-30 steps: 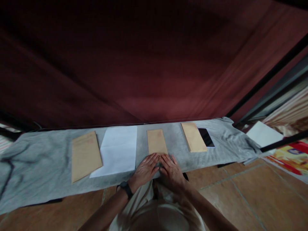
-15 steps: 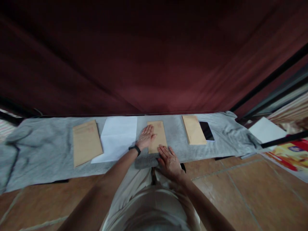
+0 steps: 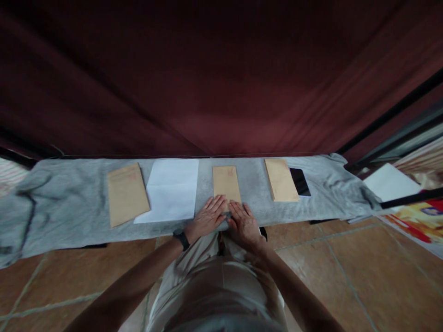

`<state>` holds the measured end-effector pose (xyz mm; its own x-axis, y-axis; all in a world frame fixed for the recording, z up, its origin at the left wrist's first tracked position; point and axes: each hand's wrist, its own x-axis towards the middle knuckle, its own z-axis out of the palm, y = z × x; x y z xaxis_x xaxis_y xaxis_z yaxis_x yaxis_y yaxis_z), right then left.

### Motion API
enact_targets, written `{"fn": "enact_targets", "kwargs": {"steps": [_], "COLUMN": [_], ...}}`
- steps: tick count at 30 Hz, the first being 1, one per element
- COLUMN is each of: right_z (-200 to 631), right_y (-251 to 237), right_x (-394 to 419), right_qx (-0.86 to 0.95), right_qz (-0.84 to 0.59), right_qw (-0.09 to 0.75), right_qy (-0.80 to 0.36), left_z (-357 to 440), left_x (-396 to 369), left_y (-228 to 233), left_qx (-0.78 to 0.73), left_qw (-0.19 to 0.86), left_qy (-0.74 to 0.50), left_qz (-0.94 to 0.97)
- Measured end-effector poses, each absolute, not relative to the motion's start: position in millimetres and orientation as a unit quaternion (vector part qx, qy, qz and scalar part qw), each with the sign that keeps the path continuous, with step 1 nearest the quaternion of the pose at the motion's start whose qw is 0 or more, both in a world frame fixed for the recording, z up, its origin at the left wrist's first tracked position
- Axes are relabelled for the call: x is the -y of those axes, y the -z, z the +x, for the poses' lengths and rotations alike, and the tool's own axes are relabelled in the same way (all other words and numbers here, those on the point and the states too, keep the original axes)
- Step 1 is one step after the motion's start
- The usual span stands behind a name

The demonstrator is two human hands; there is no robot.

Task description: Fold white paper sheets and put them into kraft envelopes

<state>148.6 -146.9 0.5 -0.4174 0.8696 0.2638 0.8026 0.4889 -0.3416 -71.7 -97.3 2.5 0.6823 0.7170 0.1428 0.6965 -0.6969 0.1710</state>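
Observation:
A brown paper envelope (image 3: 225,180) lies flat on the grey cloth in front of me, a small reddish print near its far right corner. On its near left part rests my left hand (image 3: 209,216), fingers stretched out flat, a dark band on the wrist. My right hand (image 3: 244,226) lies beside it with fingers extended over the envelope's near right corner. Both hands are open, and they cover the envelope's near edge. White sheets of paper (image 3: 173,189) with a crease lie to the left, partly under another stack of brown envelopes (image 3: 128,196).
The grey cloth (image 3: 79,198) covers a long narrow surface before a dark red curtain (image 3: 221,92). To the right lie more brown envelopes (image 3: 281,180), overlapping a dark phone (image 3: 299,182). A white board (image 3: 392,185) and a colourful printed package (image 3: 420,216) are at far right, above tiled floor (image 3: 311,263).
My left hand has slid back toward me from the envelope's middle to its near edge, beside my right hand. The right hand has stayed almost in place. The view has tilted slightly.

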Motion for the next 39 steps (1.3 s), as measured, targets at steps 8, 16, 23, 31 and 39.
{"fn": "enact_targets", "kwargs": {"steps": [8,16,23,31,39], "right_z": [150,154,166,174,148], "right_y": [-3,5,9,7,11], "right_x": [148,154,160,164,157], "right_qx": [0.841,0.837,0.832,0.822,0.835], "right_qz": [-0.501,-0.511,-0.519,-0.531,-0.508], "right_qw": [0.190,0.187,0.195,0.201,0.210], "right_qy": [-0.074,-0.051,-0.030,-0.033,-0.026], "left_z": [-75,-85,-99,-103,-103], "left_x": [113,115,117,120,120], "left_y": [-7,0,6,10,4], "left_qx": [-0.352,-0.326,-0.317,-0.330,-0.335], "left_qw": [0.019,0.039,0.058,0.060,0.083], "left_qy": [-0.080,-0.077,-0.086,-0.096,-0.117], "left_qz": [0.932,0.942,0.943,0.937,0.931]}}
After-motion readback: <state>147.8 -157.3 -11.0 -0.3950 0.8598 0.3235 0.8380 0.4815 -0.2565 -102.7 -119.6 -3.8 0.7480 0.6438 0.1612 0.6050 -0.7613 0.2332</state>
